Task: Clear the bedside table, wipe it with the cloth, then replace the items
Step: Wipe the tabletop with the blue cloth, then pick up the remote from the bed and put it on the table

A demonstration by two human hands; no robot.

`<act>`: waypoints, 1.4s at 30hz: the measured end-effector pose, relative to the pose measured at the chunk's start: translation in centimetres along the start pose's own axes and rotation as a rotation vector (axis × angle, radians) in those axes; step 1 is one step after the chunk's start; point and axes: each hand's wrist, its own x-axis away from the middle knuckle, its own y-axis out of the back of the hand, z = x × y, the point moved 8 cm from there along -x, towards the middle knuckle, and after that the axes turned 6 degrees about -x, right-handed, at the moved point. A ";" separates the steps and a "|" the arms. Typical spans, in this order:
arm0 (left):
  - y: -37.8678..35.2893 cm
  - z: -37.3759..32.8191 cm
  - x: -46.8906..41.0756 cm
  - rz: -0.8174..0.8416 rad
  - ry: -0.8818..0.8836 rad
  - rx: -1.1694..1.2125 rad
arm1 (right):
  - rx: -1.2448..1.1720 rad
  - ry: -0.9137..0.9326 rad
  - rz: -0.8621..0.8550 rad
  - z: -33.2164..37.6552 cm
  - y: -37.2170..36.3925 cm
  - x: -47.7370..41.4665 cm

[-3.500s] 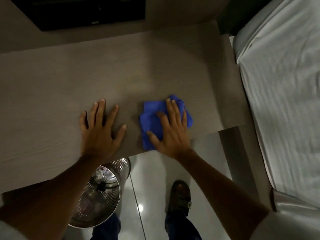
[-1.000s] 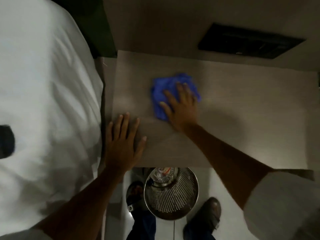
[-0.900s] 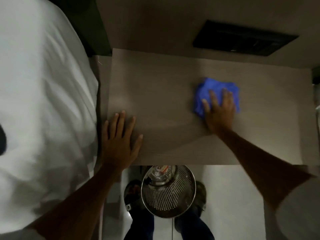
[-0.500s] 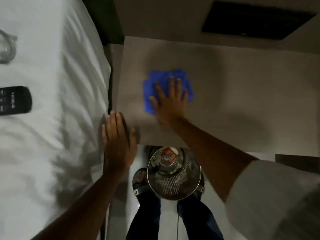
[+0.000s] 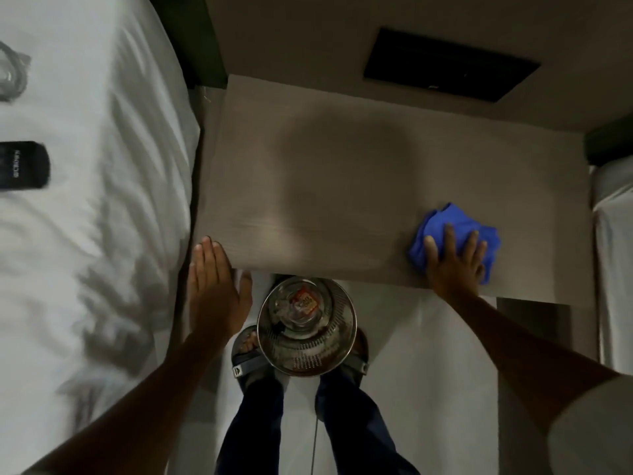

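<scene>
The bedside table (image 5: 342, 173) is a bare grey-brown wood top between two beds. A crumpled blue cloth (image 5: 455, 224) lies near its front right corner, and my right hand (image 5: 452, 262) presses flat on it with fingers spread. My left hand (image 5: 214, 289) rests at the table's front left corner, fingers together, holding nothing. On the white bed at left lie a black remote (image 5: 22, 169) and a clear glass object (image 5: 12, 73), cut off by the frame edge.
A perforated metal waste bin (image 5: 306, 325) stands on the floor under the table's front edge, above my feet. A white bed (image 5: 85, 200) fills the left; a second bed (image 5: 613, 234) edges the right. A dark panel (image 5: 448, 63) sits in the wall behind.
My right hand has swept the blue cloth from the table's left part to its front right corner. My left hand has slid back to the front left corner.
</scene>
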 end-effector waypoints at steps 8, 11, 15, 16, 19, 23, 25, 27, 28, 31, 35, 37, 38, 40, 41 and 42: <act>8.0 -4.8 1.0 -0.106 -0.098 0.192 | 0.402 0.459 0.380 11.8 -7.5 9.9; 15.0 -3.8 1.4 -0.292 -0.253 0.226 | 0.405 0.520 0.500 15.3 -8.1 11.3; 27.3 5.9 0.7 -0.498 -0.150 0.188 | -0.194 0.478 0.511 22.4 -2.9 13.5; 28.4 8.1 -0.2 -0.516 -0.112 0.124 | -0.287 0.460 0.484 22.6 -2.0 13.4; 30.7 15.8 -2.7 -0.283 0.077 -0.117 | -0.420 0.466 0.416 23.8 -0.6 14.3; 32.6 23.1 -3.8 -0.163 0.621 0.121 | -0.522 0.545 0.316 26.9 1.5 15.1; 28.1 21.4 -2.6 0.110 0.803 0.654 | -0.498 0.562 0.364 28.5 1.3 15.7; 23.9 18.3 -2.2 0.248 0.880 1.028 | -0.479 0.570 0.419 29.6 1.3 16.7; 23.1 17.9 -2.3 0.189 0.922 1.166 | -0.495 0.586 0.425 30.3 1.5 17.1; 22.6 18.0 -3.0 -0.079 1.019 1.424 | -0.538 0.623 0.390 32.0 2.8 17.3; 22.2 17.4 -0.1 -0.316 1.063 1.269 | -0.588 0.652 0.338 33.1 4.4 16.8; 22.9 15.7 2.7 -0.409 1.013 1.196 | -0.655 0.703 0.327 34.1 5.1 17.2; 23.1 14.4 3.9 -0.430 0.965 1.219 | -0.679 0.725 0.335 34.8 5.2 17.5; 22.8 11.2 5.9 -0.416 0.833 1.290 | -0.743 0.745 0.361 35.8 5.6 18.0; 22.4 9.4 6.7 -0.374 0.759 1.311 | -0.762 0.772 0.353 36.4 5.9 18.3; 22.0 7.6 7.2 -0.306 0.692 1.321 | -0.745 0.810 0.335 36.8 6.2 18.5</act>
